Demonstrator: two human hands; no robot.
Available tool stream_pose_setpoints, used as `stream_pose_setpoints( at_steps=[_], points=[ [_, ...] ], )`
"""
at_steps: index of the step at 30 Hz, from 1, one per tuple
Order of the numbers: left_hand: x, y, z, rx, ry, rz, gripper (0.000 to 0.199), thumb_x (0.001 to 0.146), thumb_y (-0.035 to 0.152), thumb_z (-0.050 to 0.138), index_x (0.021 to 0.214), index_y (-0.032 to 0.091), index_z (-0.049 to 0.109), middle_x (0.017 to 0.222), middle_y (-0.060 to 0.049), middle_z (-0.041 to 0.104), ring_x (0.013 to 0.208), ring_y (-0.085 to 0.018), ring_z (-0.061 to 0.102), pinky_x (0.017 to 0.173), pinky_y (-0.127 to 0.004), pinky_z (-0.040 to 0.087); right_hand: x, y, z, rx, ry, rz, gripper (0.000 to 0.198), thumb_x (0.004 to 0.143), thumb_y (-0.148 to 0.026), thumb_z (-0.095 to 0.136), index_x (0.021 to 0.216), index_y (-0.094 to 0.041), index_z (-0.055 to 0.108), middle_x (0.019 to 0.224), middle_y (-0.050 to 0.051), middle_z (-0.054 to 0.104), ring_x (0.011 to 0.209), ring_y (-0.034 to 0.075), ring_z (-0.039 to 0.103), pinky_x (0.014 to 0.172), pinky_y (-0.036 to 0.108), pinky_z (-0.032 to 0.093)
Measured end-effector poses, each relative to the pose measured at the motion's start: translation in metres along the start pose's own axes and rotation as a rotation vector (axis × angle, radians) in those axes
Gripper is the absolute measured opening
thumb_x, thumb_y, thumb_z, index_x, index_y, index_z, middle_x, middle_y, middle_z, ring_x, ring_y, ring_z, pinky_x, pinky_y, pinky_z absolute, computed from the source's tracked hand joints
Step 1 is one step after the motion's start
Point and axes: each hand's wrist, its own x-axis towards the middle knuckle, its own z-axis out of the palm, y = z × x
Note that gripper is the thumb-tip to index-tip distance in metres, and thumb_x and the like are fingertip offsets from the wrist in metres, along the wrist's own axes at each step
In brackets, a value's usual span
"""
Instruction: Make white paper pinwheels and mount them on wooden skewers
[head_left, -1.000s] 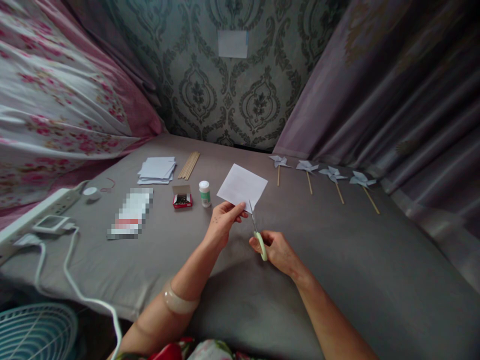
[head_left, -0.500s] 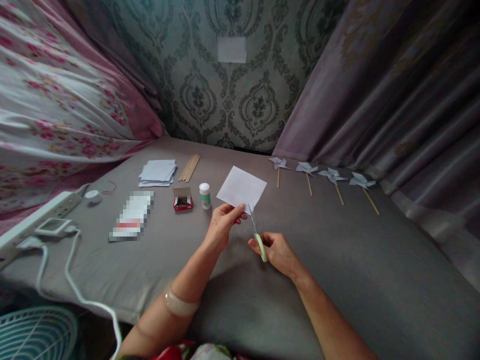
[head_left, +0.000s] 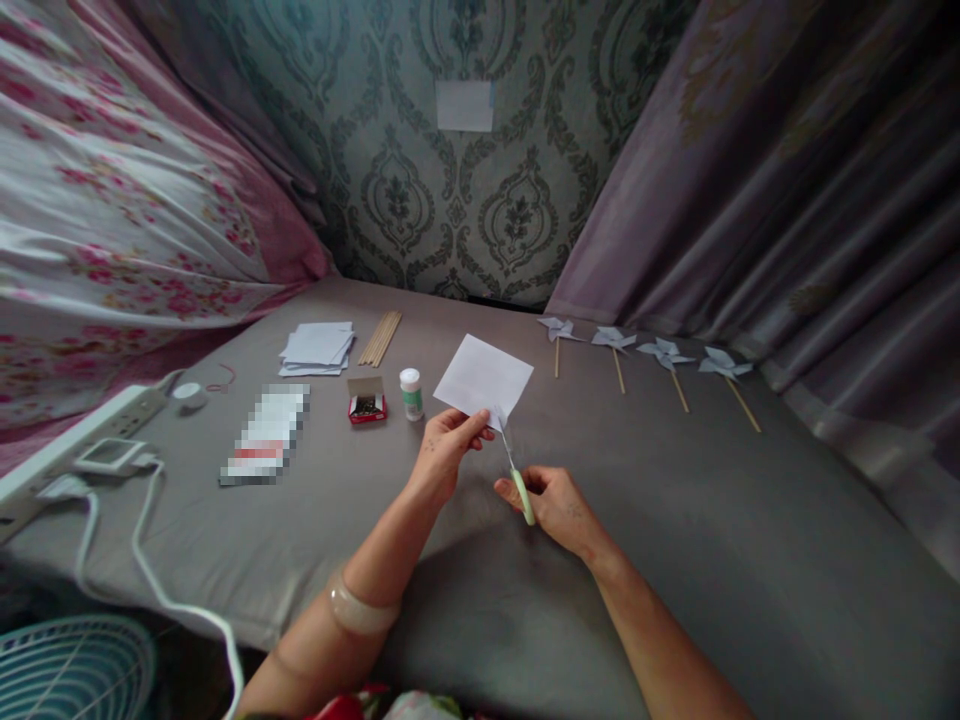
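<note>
A white square of paper point(head_left: 484, 373) is pinched at its near edge by my left hand point(head_left: 448, 445), thumb on top. My right hand point(head_left: 553, 505) grips scissors point(head_left: 521, 496) with pale green handles. Their blades reach into the paper's near corner, just right of my left thumb. A white bottle point(head_left: 411, 394) with a green label stands left of the paper. Beside it sits a small red box point(head_left: 367, 402), lid up, with small dark metal pieces inside. Farther back lie a bundle of wooden sticks point(head_left: 380, 338) and a stack of white paper point(head_left: 317, 348).
Several paper pinwheels on sticks point(head_left: 665, 354) lie in a row at the back right. On the left are a pixelated flat item point(head_left: 266, 435), a power strip point(head_left: 75, 455) with a charger and a white cable point(head_left: 184, 604). A blue fan point(head_left: 75, 665) stands below the bed's edge.
The scissors' handles have drawn closer together, with the blades closing at the paper's corner. My left hand keeps its pinch in nearly the same place. The view has shifted very slightly.
</note>
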Motion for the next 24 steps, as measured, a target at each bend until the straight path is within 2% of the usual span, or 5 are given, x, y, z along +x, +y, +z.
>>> stream_pose_setpoints(
  at_steps=[6, 10, 24],
  points=[
    [0.0007, -0.0005, -0.0007, 0.0, 0.001, 0.0, 0.029, 0.058, 0.037, 0.079, 0.064, 0.012, 0.066, 0.058, -0.003, 0.063, 0.05, -0.008, 0.048, 0.052, -0.022, 0.035, 0.0, 0.0, 0.0004, -0.022, 0.023, 0.019, 0.048, 0.066, -0.06, 0.069, 0.055, -0.017, 0.05, 0.053, -0.005, 0.042, 0.053, 0.009, 0.033, 0.049, 0.024, 0.026],
    [0.0008, -0.0002, -0.0003, 0.005, 0.006, -0.001, 0.03, 0.057, 0.037, 0.08, 0.063, 0.012, 0.064, 0.056, -0.002, 0.062, 0.048, -0.007, 0.048, 0.051, -0.022, 0.034, -0.0002, -0.0035, 0.0017, -0.01, 0.033, 0.029, 0.047, 0.064, -0.06, 0.069, 0.057, -0.016, 0.054, 0.053, -0.004, 0.044, 0.053, 0.009, 0.035, 0.05, 0.024, 0.028],
    [-0.0052, -0.0029, 0.0054, 0.038, -0.048, -0.04, 0.03, 0.058, 0.037, 0.08, 0.058, 0.012, 0.062, 0.055, -0.003, 0.062, 0.047, -0.006, 0.047, 0.05, -0.021, 0.035, -0.0005, -0.0048, 0.0009, 0.02, 0.076, -0.02, 0.047, 0.063, -0.059, 0.071, 0.057, -0.015, 0.056, 0.053, -0.003, 0.048, 0.053, 0.01, 0.038, 0.05, 0.024, 0.031]
  ],
)
